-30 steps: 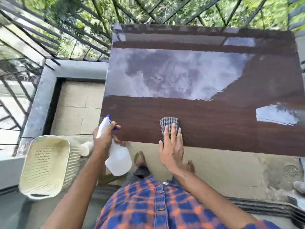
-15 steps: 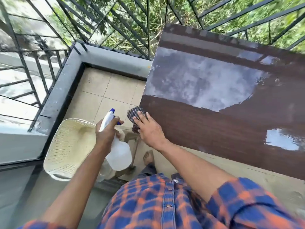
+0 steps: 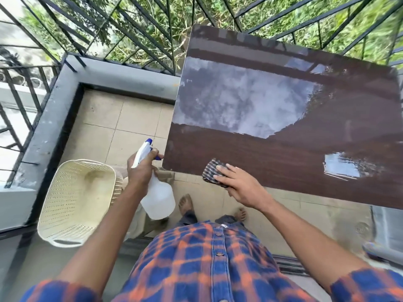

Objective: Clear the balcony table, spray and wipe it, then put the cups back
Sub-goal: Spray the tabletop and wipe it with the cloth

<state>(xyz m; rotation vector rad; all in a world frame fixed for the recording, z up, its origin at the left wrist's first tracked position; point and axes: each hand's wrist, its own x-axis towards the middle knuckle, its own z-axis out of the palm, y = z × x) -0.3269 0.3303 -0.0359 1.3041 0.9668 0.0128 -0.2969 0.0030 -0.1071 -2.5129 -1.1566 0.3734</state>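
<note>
So: right hand [image 3: 242, 188] lay flat, fingers spread, pressing a checked cloth [image 3: 212, 172] onto the near edge of the table [image 3: 272, 162]. Not a closed grasp, just palm and fingers pinning the cloth down; part of the cloth overhung the edge. Left hand [image 3: 141, 168] was clenched around the neck of a spray bottle [image 3: 158, 197], held off the table's near-left corner, over the floor. Nozzle, white with a blue tip, pointed up and away from the person; the clear body hung below the fist.

Table top was dark brown wood grain, glossy, with a big pale reflection across the far half and a smaller bright patch near the right side. No cups showed on the table.

Cream perforated basket [image 3: 76, 203] sat left of the person, below and beside the bottle hand. Its inside looked bare, though the rim nearest the arm was partly hidden. Could not tell where the cups were.

Beige tiled floor [image 3: 122, 127] ran under the table, bordered by a grey ledge and black railing [image 3: 135, 35] with greenery beyond. Two bare feet showed below the table's near edge. Person wore a blue and orange plaid shirt [image 3: 207, 262], sleeves rolled.
</note>
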